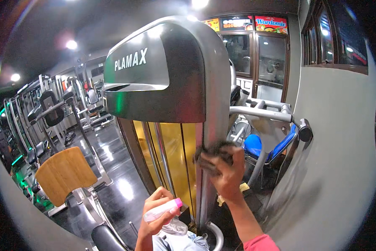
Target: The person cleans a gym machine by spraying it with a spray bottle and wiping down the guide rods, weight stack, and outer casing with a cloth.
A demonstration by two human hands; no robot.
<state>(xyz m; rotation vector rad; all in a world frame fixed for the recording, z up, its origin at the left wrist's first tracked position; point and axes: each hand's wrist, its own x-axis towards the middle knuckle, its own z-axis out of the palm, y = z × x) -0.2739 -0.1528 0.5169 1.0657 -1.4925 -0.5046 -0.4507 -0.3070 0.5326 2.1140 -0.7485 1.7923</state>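
Note:
My right hand [227, 175] presses a dark, crumpled cloth [217, 153] against the grey upright post [217, 103] of a weight machine; both hand and cloth are blurred. Low in front of me, my left hand [158, 210] grips a clear spray bottle [175, 226] by its white and pink spray head [164, 209]. The machine's dark upper cover [153, 72] bears the maker's name Plamax. Below it, steel guide rods [163, 153] run down in front of a yellowish panel [172, 135].
A grey wall [332, 125] stands close on the right. Behind the post are a blue-seated chair [253, 145] and a padded machine arm [304, 130]. To the left, a wooden board [67, 175] tops a bench frame, with a black pad [108, 237] below and other gym machines beyond.

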